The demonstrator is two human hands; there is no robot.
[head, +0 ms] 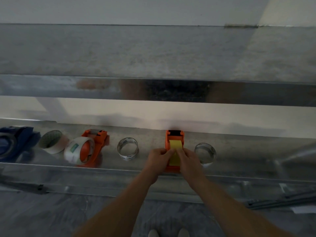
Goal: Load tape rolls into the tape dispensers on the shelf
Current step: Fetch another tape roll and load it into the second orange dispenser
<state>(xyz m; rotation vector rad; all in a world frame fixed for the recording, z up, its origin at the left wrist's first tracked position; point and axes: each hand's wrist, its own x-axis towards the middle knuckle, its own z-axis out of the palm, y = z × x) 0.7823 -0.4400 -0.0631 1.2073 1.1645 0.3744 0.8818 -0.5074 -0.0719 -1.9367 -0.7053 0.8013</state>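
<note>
The left hand [159,157] and the right hand [187,159] meet over a yellow tape roll [175,148], each with fingers curled against one side of it, pinching it between them. The roll sits in an orange dispenser [174,135] that stands on the metal shelf [68,170], its black-tipped end pointing toward the wall. A clear roll [205,153] stands just right of the dispenser and another clear roll [127,148] to its left. Farther left a second orange dispenser [97,139] carries a white-cored roll [75,150], then come a beige roll [51,141] and a blue dispenser [13,142] at the frame edge.
</note>
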